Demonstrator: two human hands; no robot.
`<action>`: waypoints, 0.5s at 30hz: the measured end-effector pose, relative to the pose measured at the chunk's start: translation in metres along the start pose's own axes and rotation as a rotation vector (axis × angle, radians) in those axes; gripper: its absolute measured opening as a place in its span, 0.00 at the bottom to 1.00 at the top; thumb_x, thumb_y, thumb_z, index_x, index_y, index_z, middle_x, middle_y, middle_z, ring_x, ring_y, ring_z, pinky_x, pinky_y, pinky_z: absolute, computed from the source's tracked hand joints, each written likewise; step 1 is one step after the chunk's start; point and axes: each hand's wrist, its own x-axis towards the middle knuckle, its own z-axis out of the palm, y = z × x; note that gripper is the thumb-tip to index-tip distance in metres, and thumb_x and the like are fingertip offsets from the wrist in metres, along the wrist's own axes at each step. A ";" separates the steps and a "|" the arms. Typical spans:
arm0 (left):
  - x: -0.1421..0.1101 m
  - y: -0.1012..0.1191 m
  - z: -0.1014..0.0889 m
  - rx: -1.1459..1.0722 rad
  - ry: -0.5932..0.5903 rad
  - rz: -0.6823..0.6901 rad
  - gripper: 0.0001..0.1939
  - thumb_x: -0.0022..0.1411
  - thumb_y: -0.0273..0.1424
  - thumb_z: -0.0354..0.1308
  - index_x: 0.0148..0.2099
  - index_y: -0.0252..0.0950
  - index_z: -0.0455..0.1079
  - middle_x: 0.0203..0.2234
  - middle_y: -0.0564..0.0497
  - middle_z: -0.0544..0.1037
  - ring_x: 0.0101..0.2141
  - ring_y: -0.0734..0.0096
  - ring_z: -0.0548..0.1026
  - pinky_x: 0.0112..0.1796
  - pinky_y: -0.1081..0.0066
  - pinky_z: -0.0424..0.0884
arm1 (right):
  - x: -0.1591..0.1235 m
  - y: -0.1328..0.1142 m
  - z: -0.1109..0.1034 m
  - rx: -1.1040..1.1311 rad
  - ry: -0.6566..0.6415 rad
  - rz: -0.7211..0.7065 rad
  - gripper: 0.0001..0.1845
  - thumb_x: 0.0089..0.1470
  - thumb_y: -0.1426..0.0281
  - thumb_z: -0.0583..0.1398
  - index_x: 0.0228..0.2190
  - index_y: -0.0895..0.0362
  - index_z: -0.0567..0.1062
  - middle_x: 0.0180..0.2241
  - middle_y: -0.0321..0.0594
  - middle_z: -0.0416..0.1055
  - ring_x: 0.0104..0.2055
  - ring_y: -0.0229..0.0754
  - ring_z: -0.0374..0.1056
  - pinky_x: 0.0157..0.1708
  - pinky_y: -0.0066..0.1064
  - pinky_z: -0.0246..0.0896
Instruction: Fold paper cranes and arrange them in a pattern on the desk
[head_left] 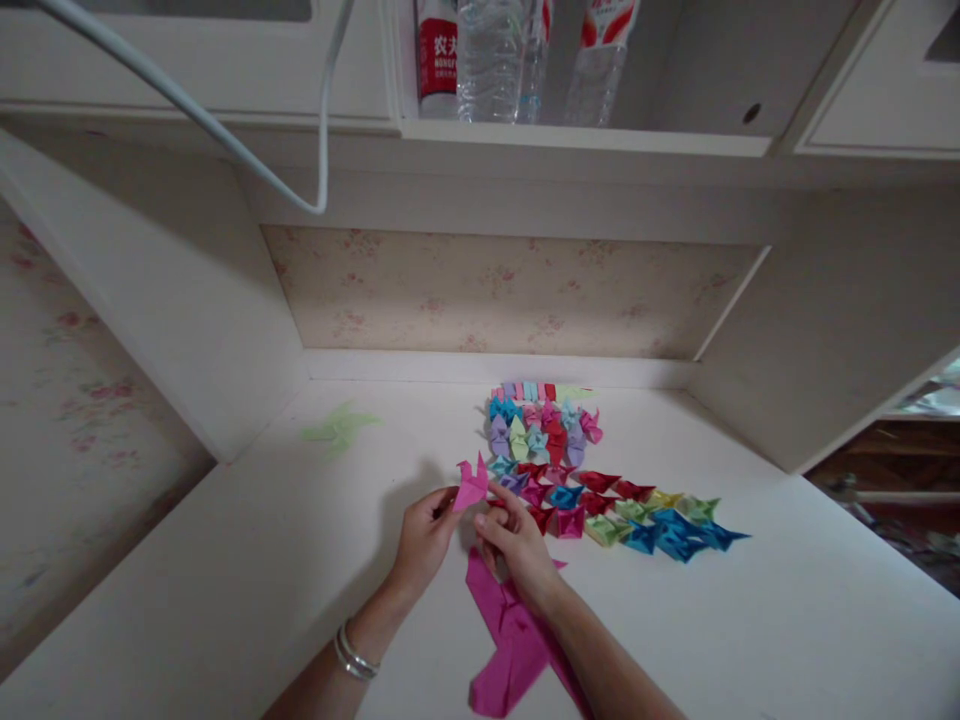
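A small pink folded-paper figure (472, 485) with pointed tips is held up above the white table. My left hand (429, 532) pinches it at its lower left side. My right hand (517, 545) has its fingers curled at the figure's right edge; whether they grip the paper or only touch it, I cannot tell. Beneath my right hand and forearm lie larger creased magenta paper pieces (510, 670), partly covered by the arm. Just beyond my right hand, many coloured origami pieces (598, 503) lie in rows.
More origami figures (555, 440) stand in rows towards the back. A pale green paper piece (341, 428) lies at the left. Overhead, a shelf (585, 140) holds plastic bottles (491, 60), and a white cable (225, 140) hangs down. Side panels bound the table (247, 560).
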 end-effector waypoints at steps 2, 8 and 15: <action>0.000 0.000 0.000 -0.001 0.006 0.002 0.12 0.56 0.33 0.58 0.40 0.32 0.76 0.33 0.48 0.80 0.35 0.65 0.74 0.37 0.72 0.68 | 0.000 0.000 0.001 -0.019 0.009 0.032 0.30 0.43 0.63 0.68 0.46 0.58 0.66 0.15 0.24 0.63 0.11 0.30 0.54 0.11 0.21 0.45; -0.002 0.000 0.001 0.057 -0.004 0.028 0.12 0.57 0.33 0.58 0.39 0.32 0.77 0.29 0.50 0.79 0.31 0.67 0.73 0.34 0.73 0.67 | -0.001 -0.002 0.002 -0.095 -0.042 0.072 0.17 0.48 0.59 0.64 0.32 0.60 0.71 0.14 0.28 0.63 0.11 0.29 0.54 0.12 0.22 0.44; -0.003 0.003 0.003 0.062 -0.048 0.029 0.14 0.58 0.36 0.59 0.42 0.32 0.77 0.32 0.48 0.80 0.32 0.68 0.74 0.33 0.74 0.67 | -0.001 -0.002 0.002 -0.188 0.000 0.061 0.16 0.53 0.58 0.59 0.31 0.59 0.71 0.16 0.29 0.63 0.12 0.28 0.54 0.12 0.21 0.43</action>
